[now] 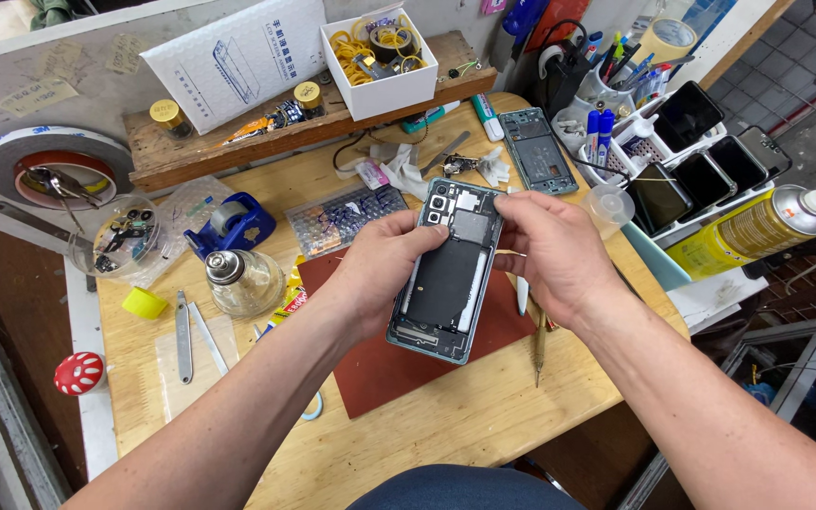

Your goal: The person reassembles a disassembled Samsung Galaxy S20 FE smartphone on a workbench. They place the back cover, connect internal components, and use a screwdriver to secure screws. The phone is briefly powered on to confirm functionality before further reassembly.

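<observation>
Head view: our two hands hold an opened phone above a cluttered wooden counter [446, 425].

Beneath us the counter carries a dark red mat [399, 364], a blue tape dispenser [233, 225], a round glass bottle [243, 281] and a tray of spare phones [701, 161]. Our left hand [380, 269] grips the phone [448, 274] along its left edge, thumb on the upper corner; our right hand [550, 250] pinches its top right corner. Held over the mat, the phone shows its bare inside: a teal frame, a black plate, camera lenses at top. For this hold we judge a steady, light grip on the frame edges best, with our fingers kept off the exposed parts.
</observation>
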